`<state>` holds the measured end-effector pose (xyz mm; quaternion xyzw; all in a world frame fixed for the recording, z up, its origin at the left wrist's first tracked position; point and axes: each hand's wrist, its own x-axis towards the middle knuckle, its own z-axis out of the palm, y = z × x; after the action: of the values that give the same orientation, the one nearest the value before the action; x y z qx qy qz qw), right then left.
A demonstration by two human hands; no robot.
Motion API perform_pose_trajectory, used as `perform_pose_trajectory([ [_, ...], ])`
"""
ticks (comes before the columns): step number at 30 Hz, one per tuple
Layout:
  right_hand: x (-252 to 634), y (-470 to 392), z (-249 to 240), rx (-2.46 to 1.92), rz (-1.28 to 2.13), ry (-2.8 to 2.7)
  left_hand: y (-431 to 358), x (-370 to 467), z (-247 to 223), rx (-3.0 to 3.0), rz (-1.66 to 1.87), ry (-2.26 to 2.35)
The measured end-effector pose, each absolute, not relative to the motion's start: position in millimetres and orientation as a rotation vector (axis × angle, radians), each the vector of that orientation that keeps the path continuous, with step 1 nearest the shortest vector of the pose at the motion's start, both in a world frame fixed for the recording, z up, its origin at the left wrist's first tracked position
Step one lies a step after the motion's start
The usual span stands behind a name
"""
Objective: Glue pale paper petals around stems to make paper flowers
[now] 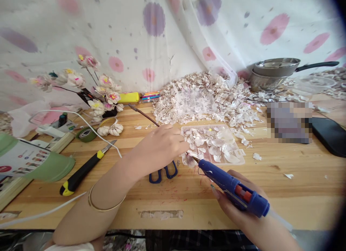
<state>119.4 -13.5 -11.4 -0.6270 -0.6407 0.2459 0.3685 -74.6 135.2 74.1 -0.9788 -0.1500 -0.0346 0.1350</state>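
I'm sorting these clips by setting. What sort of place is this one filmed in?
Most likely a home craft table for making artificial flowers. The right hand holds a blue glue gun near a clear tray of petals, a big heap of petals lies behind, and finished flowers on stems stand at left.

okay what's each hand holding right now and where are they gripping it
The right hand holds a blue glue gun by its handle, nozzle toward a petal that the left hand pinches at its fingertips.
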Motion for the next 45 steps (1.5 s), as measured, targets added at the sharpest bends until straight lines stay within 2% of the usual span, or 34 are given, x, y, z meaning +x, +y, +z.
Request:
perform_pose_trajectory([
  [24, 124.0, -16.1, -17.6, -1.637, 0.673, -1.614, 135.8, -74.8, 76.4, -2.872, -0.032, -0.486],
  [45, 128.1, -17.6, -19.2, -1.608, 0.670, -1.560, 143.7, -82.8, 75.9, -2.844, -0.138, -0.497],
])
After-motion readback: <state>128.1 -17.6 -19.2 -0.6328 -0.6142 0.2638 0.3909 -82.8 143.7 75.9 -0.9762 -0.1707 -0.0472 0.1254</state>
